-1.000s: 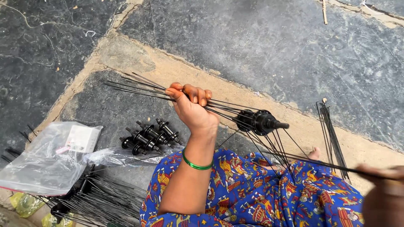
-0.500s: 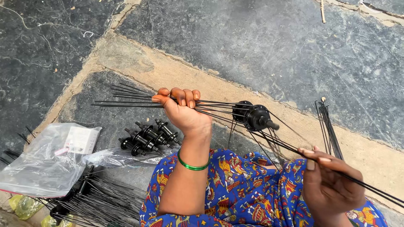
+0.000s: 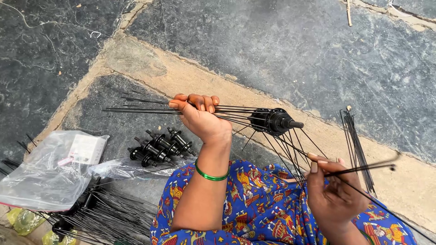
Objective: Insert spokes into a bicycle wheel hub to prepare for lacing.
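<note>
Far left, on the stone floor [image 3: 318, 54]: a clear plastic bag [image 3: 45, 174] with a paper slip inside, and just below it a loose heap of black spokes [image 3: 109, 220] fanned toward the lower edge of view. Beside the bag, a cluster of spare black hubs [image 3: 159, 147] lies on a dark slab, partly on a second bit of clear plastic. Centre: the left hand [image 3: 200, 120], green bangle [image 3: 211, 174] at the wrist, is closed around a bundle of spokes already threaded into the wheel hub [image 3: 272, 120]; their free ends splay out to the left past the fingers. The hub hangs above the lap, over the blue patterned cloth [image 3: 254, 208], axle pointing right. The right hand [image 3: 334, 190] pinches a single spoke [image 3: 363, 169] between thumb and fingertips, held near level, its tip out to the right. Further right, a small bunch of spokes [image 3: 356, 145] lies on the pale mortar strip. Judgement: the lacing goes best if the left hand keeps the gathered spokes tight so the hub does not spin, while the single spoke is fed in line with a free flange hole, clear of its neighbours. Which hole is free cannot be told.
</note>
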